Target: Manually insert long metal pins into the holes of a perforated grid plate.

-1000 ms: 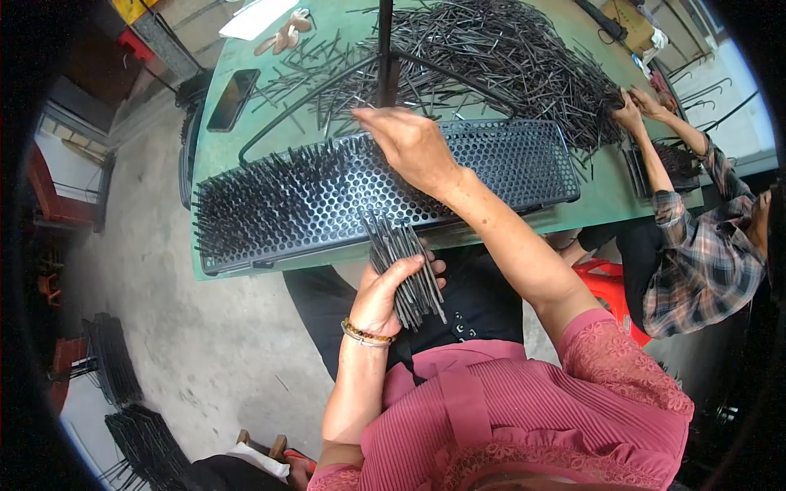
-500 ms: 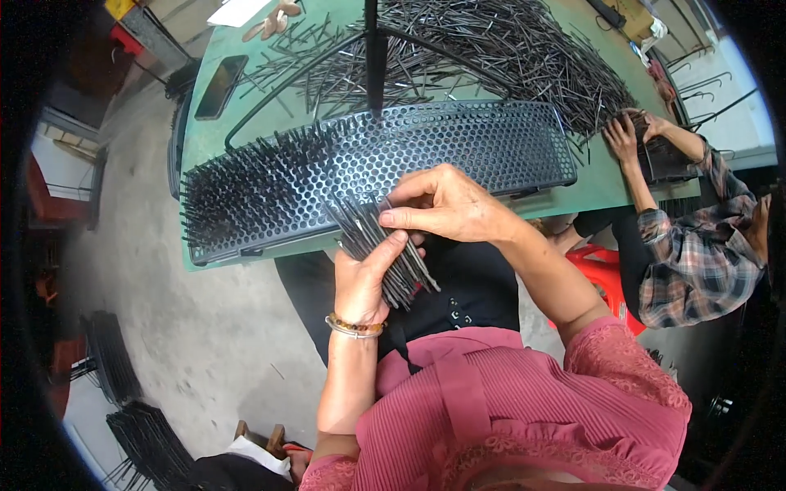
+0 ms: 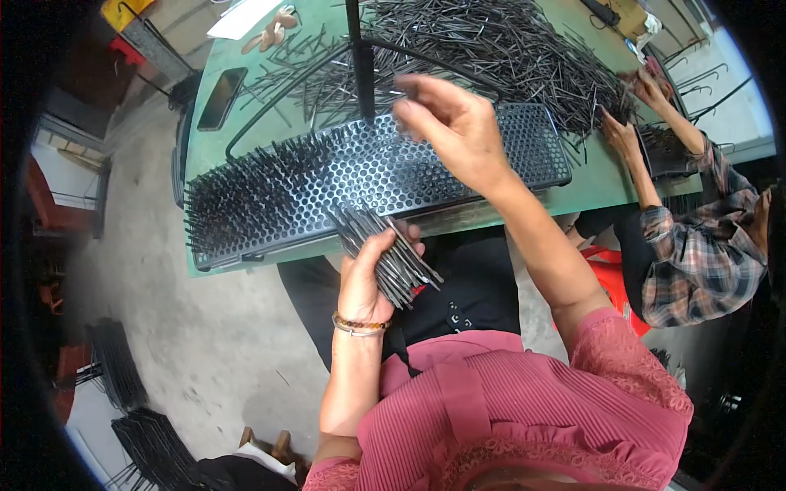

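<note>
My left hand (image 3: 366,274) is closed round a bundle of thin dark rods (image 3: 393,258), held above my lap near the table edge. Raised over a black perforated plate (image 3: 491,151), my right hand (image 3: 463,135) has its fingers bent towards the thumb. Blur hides the fingertips and whatever is between them. Many short black rods (image 3: 246,184) stand upright in the holes on the plate's left part; the right part shows bare holes. A dark upright post (image 3: 363,78) with slanting braces rises behind the plate.
A large heap of loose black rods (image 3: 467,45) covers the back of the green table (image 3: 278,123). A phone (image 3: 222,98) and a glove (image 3: 273,31) lie at left. At right, a person in a plaid shirt (image 3: 692,254) handles rods beside a red stool (image 3: 610,274).
My right hand has left the bundle and moved up and away, over the plate. The left hand still holds the rods. The other person's hands have moved apart towards the heap.
</note>
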`<state>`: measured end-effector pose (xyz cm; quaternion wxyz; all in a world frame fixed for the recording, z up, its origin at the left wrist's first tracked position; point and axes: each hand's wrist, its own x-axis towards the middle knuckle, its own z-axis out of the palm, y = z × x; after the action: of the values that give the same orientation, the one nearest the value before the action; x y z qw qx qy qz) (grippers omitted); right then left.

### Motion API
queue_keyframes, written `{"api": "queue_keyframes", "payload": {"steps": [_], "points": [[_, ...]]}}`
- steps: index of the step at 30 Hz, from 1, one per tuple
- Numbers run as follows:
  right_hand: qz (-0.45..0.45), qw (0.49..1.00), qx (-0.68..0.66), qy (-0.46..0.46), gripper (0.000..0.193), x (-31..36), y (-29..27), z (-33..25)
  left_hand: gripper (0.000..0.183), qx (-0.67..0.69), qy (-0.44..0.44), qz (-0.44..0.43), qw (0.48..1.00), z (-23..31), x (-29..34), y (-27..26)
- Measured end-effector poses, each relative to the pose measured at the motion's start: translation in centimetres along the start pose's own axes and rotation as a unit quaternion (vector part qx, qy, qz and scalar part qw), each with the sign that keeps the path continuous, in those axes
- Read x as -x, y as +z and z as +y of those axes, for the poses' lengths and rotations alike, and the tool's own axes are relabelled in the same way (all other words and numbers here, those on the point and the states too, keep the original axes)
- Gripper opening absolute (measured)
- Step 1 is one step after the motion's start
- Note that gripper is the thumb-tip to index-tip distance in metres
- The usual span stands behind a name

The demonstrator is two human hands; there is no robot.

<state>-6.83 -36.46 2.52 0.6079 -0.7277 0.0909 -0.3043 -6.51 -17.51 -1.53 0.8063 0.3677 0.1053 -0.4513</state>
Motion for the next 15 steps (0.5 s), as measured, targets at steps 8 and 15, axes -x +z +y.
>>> {"api": "queue_keyframes", "payload": {"steps": [8,15], "points": [[0.099,0.945,0.184,-0.253,0.028,-3.2,2.3,5.2,0.028,0.098,-0.026,-0.056,0.993,-0.4,0.0,-0.7],[0.100,0.898,0.238,-0.355,0.025,-3.1,2.8,5.3,0.025,-0.042,0.044,-0.053,0.997,-0.2,0.9,0.4]]}}
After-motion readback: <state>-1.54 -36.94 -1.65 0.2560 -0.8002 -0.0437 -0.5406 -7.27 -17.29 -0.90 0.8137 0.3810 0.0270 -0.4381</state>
